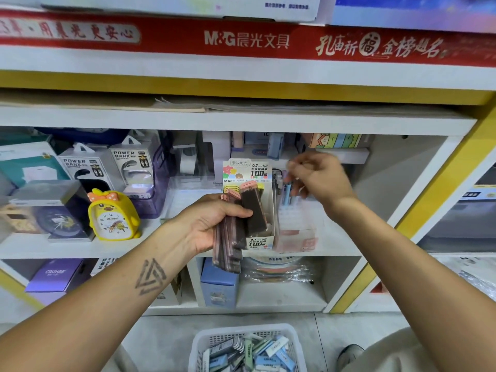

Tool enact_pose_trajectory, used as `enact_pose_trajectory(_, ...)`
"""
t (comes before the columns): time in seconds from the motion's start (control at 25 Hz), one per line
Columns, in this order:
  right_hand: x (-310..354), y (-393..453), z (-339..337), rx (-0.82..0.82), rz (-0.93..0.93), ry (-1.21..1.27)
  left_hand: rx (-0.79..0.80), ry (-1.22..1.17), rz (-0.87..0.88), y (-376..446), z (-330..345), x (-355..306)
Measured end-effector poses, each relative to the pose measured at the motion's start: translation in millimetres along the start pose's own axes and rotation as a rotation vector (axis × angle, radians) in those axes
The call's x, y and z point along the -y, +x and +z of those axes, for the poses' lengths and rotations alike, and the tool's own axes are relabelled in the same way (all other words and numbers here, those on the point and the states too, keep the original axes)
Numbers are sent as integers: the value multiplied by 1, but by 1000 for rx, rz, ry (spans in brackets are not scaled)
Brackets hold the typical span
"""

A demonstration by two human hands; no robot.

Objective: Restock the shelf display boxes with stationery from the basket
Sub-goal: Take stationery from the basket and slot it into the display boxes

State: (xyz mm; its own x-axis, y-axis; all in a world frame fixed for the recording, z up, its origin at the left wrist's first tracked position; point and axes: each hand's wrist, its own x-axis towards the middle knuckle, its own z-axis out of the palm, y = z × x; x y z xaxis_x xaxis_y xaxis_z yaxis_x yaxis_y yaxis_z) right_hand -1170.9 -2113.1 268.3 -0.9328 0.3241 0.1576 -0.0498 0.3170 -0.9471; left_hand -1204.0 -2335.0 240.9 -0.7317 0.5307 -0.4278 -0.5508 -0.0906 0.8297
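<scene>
My left hand (214, 221) grips a bundle of dark, flat lead-refill cases (230, 248) with pink tops, held upright in front of the middle shelf. Just behind it stands the open display box (261, 242) printed "0.7 HB 100", with more such cases in it. My right hand (319, 178) is raised to the right of that box, blurred, its fingers curled beside some pale blue pens (286, 191) in a clear box (298, 232). Whether it holds anything is unclear. On the floor below sits the white basket (204, 342), full of boxed erasers (268, 355).
A yellow duck alarm clock (112, 216) and power bank boxes (80, 167) stand on the left of the same shelf. A blue carton (218, 285) and wrapped goods fill the shelf below. A white upright with yellow trim (418, 210) bounds the bay on the right.
</scene>
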Motion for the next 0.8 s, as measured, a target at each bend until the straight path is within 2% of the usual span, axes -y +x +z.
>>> enact_pose_trajectory(0.08,4,-8,15,275,55,-33,8,-11,1,-2,2,1)
enact_pose_trajectory(0.16,5,-14,29,390,69,-86,26,-20,11,-3,3,1)
enact_pose_trajectory(0.44,8,-10,40,389,210,104,-44,-23,57,-11,-7,-4)
enact_pose_trajectory(0.56,10,-6,40,306,217,206,-97,-78,41,-15,-19,-15)
enact_pose_trajectory(0.68,10,-3,42,233,125,81,-149,-114,34,-19,-36,-26)
enact_pose_trajectory(0.8,7,-3,46,290,47,-126,-186,-108,31,-25,-50,-29)
